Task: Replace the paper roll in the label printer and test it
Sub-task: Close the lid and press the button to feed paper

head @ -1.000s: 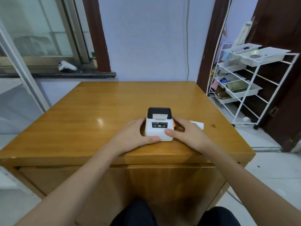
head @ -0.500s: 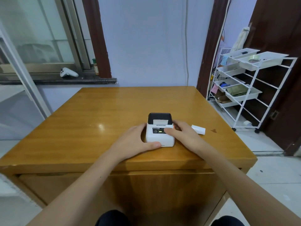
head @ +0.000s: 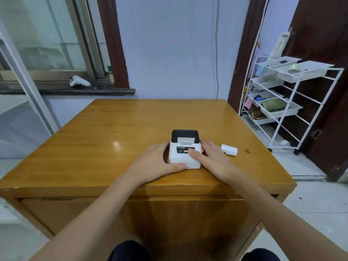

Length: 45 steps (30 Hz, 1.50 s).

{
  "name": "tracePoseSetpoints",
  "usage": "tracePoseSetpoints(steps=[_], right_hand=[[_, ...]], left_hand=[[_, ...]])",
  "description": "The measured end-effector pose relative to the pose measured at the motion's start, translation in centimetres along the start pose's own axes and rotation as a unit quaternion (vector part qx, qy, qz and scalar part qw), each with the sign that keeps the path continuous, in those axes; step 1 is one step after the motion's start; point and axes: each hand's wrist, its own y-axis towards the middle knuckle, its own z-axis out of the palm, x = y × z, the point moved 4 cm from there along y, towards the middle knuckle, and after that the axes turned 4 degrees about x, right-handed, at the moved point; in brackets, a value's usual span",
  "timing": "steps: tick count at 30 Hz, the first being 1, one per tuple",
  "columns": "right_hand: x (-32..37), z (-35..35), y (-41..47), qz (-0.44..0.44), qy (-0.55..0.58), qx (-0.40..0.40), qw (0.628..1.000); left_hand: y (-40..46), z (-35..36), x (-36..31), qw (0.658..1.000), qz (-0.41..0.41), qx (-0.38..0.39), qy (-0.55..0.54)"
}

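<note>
A small white label printer with a black top stands near the front of the wooden table. A strip of white paper shows at its slot, and a green light glows on its front panel. My left hand grips the printer's left side, thumb along its front bottom edge. My right hand rests against the right side, and its thumb presses on the front panel beside the green light. A white paper roll lies on the table just right of my right hand.
A white wire rack with trays of odds and ends stands to the right of the table, in front of a dark door. A white game controller lies on the window ledge at the back left.
My right thumb has moved from the printer's lower front edge up onto the control panel. My left hand has kept its hold. The camera has tilted down a little.
</note>
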Motion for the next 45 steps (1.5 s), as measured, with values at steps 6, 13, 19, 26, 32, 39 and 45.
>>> tracePoseSetpoints(steps=[6,13,19,26,32,39,45], right_hand=[[-0.2,-0.3,-0.7,-0.016,0.034,-0.005,0.999],[0.1,-0.6,-0.8,-0.020,0.072,-0.008,0.997],[0.4,-0.7,-1.1,-0.018,0.088,-0.011,0.996],[0.7,-0.8,-1.3,-0.013,0.079,-0.008,0.997],[0.8,-0.8,-1.3,-0.008,0.067,-0.005,0.998],[0.6,-0.7,-1.2,0.009,0.059,0.000,0.998],[0.7,-0.7,-1.2,0.012,0.060,-0.003,0.998]], left_hand=[[0.1,0.0,0.1,1.000,-0.007,-0.002,-0.009],[0.1,-0.1,0.1,1.000,-0.006,-0.002,-0.015],[-0.1,-0.2,-0.1,1.000,-0.005,-0.003,-0.028],[-0.2,-0.3,-0.2,1.000,-0.003,-0.006,-0.017],[-0.2,-0.4,-0.3,1.000,0.002,-0.006,-0.011],[-0.1,-0.3,-0.3,1.000,-0.001,-0.007,-0.002],[0.0,-0.2,-0.1,1.000,-0.010,-0.002,-0.004]])
